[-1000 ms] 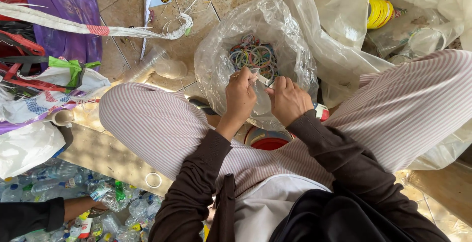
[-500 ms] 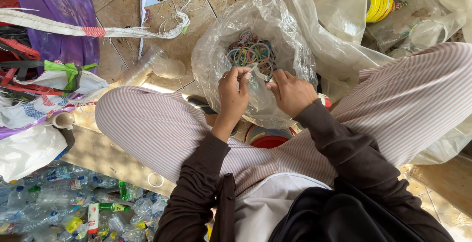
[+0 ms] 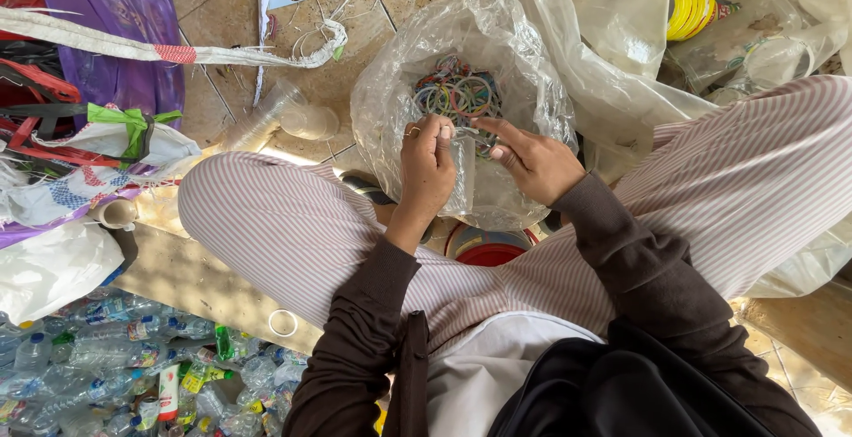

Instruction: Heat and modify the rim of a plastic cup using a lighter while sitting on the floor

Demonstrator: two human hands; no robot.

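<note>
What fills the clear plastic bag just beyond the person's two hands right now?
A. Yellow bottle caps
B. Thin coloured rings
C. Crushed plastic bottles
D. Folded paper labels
B: the clear plastic bag stands open on the tiled floor in front of the left hand and right hand, and inside it lies a heap of thin coloured rings; the plastic bottles lie in a separate pile at the lower left.

Soft, even daylight, sharp focus throughout, mild glare on the clear plastic bag [image 3: 524, 64], slight wide-angle stretching at edges.
</note>
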